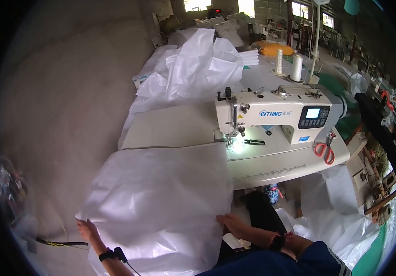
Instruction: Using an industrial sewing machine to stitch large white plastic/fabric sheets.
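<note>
A large white sheet (161,202) of thin woven-looking material is spread from the worktop (170,126) down toward the person, its far right corner lying just at the needle of the white sewing machine (276,112). The left hand (86,229) grips the sheet's near left corner, fingers curled over the edge; the right hand (235,225) pinches the near right edge, fingers closed on the material. Both hands sit well in front of the sewing machine, with the sheet pulled flat between them. A dark band (108,254) circles the left wrist and a dark-and-red band (280,240) the right wrist. Just right of the needle lies a small pair of dark snips (254,142), and further right, at the machine's base, a pair of red-handled scissors (325,151). Behind the sewing machine stand two pale thread cones (288,64), and to its left rear a crumpled heap of white sheets (193,69) is piled up. Below the machine's right end more white material (340,216) lies bunched on the floor.
</note>
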Demonstrator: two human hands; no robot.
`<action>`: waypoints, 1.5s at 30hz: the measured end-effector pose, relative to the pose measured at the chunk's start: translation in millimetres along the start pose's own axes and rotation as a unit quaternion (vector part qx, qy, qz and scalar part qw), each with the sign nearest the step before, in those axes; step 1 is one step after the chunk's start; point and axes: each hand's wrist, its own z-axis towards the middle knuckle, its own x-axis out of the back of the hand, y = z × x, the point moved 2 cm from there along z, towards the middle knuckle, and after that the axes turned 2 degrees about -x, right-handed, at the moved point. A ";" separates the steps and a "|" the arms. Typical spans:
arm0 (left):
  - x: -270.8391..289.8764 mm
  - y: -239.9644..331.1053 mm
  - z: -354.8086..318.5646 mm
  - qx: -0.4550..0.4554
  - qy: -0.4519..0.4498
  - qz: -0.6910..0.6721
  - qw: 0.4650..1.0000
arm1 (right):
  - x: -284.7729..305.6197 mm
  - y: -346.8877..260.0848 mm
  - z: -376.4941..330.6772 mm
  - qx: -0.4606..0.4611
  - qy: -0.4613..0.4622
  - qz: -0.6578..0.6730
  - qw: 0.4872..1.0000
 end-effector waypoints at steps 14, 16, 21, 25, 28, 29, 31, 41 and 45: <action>118.6 446.0 -316.1 -0.721 -0.074 -0.287 0.627 | 11.2 -51.0 -4.8 0.037 -0.073 -0.120 0.989; 106.3 464.6 -325.7 -0.698 -0.088 -0.273 0.656 | 19.1 -54.9 -0.9 0.041 -0.082 -0.125 0.988; 73.4 471.6 -329.1 -0.667 -0.103 -0.187 0.714 | 43.0 -63.5 -10.5 0.067 -0.074 -0.110 0.989; 74.5 469.6 -332.6 -0.680 -0.111 -0.232 0.687 | 51.5 -53.3 -14.5 0.043 -0.095 -0.178 0.978; 80.6 469.9 -335.1 -0.682 -0.118 -0.237 0.681 | 59.3 -46.1 0.7 0.136 0.004 -0.358 0.924; 81.4 469.7 -335.4 -0.681 -0.123 -0.239 0.682 | 63.4 -46.0 8.3 0.163 0.051 -0.447 0.878; 80.9 470.1 -334.0 -0.679 -0.127 -0.243 0.681 | 70.6 -57.0 21.0 0.333 0.179 -0.477 0.794; 72.7 482.4 -302.0 -0.681 -0.252 -0.331 0.603 | -2.9 -42.3 -3.1 0.089 -0.296 0.042 0.950; 75.8 491.7 -297.8 -0.670 -0.261 -0.285 0.633 | 26.4 -11.0 -3.9 0.001 -0.187 0.020 0.982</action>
